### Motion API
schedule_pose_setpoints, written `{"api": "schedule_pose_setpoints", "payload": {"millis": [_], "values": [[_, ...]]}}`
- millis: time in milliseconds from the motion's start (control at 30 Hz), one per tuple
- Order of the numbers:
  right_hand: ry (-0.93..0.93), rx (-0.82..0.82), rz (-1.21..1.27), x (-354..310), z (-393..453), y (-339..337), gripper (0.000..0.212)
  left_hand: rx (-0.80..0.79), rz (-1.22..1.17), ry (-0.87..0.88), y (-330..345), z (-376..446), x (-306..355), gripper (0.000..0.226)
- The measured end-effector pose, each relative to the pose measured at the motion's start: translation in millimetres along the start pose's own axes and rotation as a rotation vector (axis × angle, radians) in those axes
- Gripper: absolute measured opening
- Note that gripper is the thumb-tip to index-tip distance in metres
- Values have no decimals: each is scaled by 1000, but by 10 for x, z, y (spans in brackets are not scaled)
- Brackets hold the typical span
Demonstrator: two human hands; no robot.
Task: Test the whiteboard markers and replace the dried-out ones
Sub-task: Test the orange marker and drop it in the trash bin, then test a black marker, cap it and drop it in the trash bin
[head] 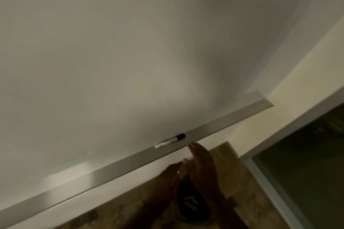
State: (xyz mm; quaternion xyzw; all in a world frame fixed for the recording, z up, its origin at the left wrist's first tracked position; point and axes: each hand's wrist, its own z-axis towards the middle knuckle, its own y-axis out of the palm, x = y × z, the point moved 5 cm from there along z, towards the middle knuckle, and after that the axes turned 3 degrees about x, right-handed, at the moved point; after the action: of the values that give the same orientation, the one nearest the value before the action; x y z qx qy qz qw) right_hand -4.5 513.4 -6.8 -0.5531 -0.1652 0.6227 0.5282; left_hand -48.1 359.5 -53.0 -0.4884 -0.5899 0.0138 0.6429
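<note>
One marker (170, 141) lies capped on the whiteboard tray (111, 168). Our right hand (202, 163) reaches up, fingers straight, empty; our left hand (170, 176) looks loosely curled, its grip unclear. A clumsy brush could roll the marker off.

Single head-worn view, wide-angle. The camera stood close before the whiteboard (130, 42) and was strongly rolled, so that the marker tray (130, 161) ran as a diagonal from the lower left of the frame to the right of centre. The board surface filled the upper and left portions. The line of sight fell forward and downward, taking in the floor (115, 210) along the bottom edge and a framed dark panel (307, 163) at lower right.
</note>
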Motion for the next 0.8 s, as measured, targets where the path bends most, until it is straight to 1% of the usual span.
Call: {"api": "schedule_pose_setpoints", "payload": {"millis": [133,200,233,267,333,367,433,600,800], "values": [[-156,-12,-90,-194,502,-12,37,281,91,116,-628,118,292,28],[-241,-43,-159,-194,683,60,28,357,164,131,-790,234,302,24],[-277,-77,-198,-185,755,111,28,367,226,138,-835,296,288,24],[-300,-117,-231,-163,810,164,31,357,294,145,-866,360,278,28],[-324,-182,-278,-95,887,260,35,269,460,139,-883,473,228,37],[-336,-202,-292,-66,909,297,35,236,536,114,-885,518,186,40],[-361,-220,-307,-11,938,360,31,228,641,82,-882,621,64,43],[-393,-241,-354,49,953,487,30,168,742,52,-792,797,-134,31],[-414,-248,-369,49,958,597,29,160,742,58,-715,864,-172,32]]}}
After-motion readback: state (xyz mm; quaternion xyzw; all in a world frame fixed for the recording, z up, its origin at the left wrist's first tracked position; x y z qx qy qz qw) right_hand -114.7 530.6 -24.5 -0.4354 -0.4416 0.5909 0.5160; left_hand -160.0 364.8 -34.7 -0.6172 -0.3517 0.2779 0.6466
